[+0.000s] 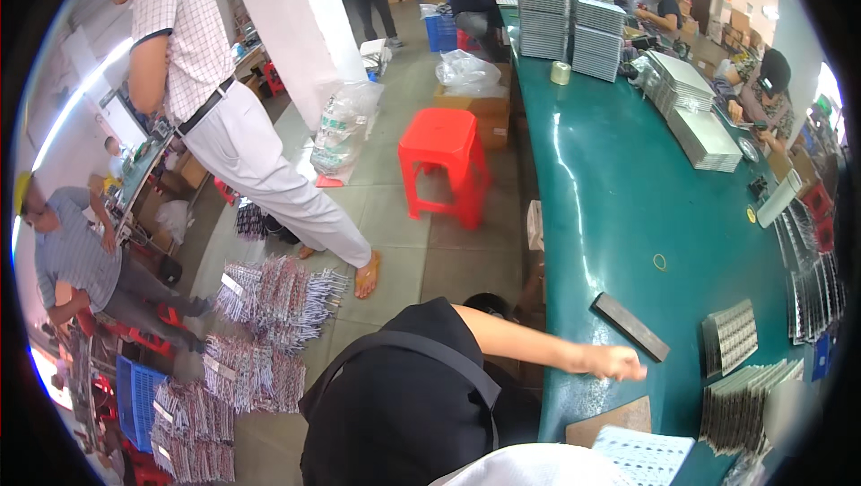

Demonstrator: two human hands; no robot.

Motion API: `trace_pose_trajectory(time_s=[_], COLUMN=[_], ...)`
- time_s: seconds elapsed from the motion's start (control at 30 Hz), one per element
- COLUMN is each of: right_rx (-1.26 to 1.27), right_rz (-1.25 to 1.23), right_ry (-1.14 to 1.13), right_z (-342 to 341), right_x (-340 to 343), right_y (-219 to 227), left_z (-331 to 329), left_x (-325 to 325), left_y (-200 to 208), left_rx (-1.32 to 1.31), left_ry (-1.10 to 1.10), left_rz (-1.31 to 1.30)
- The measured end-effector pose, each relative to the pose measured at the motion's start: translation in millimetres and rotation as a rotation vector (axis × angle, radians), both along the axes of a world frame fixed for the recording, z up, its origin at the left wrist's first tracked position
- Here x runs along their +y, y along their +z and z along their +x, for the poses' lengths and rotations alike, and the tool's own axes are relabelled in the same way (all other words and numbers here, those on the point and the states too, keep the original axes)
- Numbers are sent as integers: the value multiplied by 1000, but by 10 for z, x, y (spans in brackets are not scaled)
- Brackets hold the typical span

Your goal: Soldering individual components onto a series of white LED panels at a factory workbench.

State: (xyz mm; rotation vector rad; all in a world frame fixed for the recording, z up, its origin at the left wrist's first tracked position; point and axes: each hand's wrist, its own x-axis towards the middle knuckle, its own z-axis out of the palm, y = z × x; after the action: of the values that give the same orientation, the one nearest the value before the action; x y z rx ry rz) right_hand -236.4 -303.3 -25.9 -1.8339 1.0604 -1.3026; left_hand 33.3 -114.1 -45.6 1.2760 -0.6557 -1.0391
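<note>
My left arm, in a black sleeve, reaches right over the green table (601,208). My left hand (614,363) is closed with curled fingers above the near part of the tabletop. Whatever it may hold is hidden. Just beyond the hand lies a dark grey bar (630,326), set at a slant and apart from the fingers. Nearer to me are a brown board (619,419) and a pale sheet (646,452) with rows of small marks, which partly covers the board. My right hand is out of view.
Stacked panels (731,338), a row of thin boards (740,410) and a rubber band (660,262) lie on the table. Tall stacks (544,20) stand farther back. A red stool (439,154), bundled strips (256,369) and a standing person (242,118) occupy the left floor.
</note>
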Motion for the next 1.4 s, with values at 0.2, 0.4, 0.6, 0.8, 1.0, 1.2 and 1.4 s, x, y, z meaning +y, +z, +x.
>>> trace_pose_trajectory(time_s=[0.2,0.4,0.6,0.8,1.0,1.2,1.4], right_rx=[243,402,207,133,105,121,560], right_rz=[163,-158,-230,-226,-200,-96,-61], right_ry=[391,245,118,178,287,164,296], right_z=[206,261,377,579,453,290,316], right_x=[-110,110,547,885,881,968,1056], right_y=[-246,-382,-169,-84,-91,-85,-138], left_z=[337,79,-215,-425,-332,-44,96], left_x=[-144,-413,-796,-764,-747,-663,-991], left_y=[-67,260,159,207,225,291,-7], left_rx=[1213,443,-226,-81,-43,-392,-1052], left_ry=[-316,-202,-238,-540,-686,-456,-265], left_rz=[-327,-178,-192,-23,80,-14,-140])
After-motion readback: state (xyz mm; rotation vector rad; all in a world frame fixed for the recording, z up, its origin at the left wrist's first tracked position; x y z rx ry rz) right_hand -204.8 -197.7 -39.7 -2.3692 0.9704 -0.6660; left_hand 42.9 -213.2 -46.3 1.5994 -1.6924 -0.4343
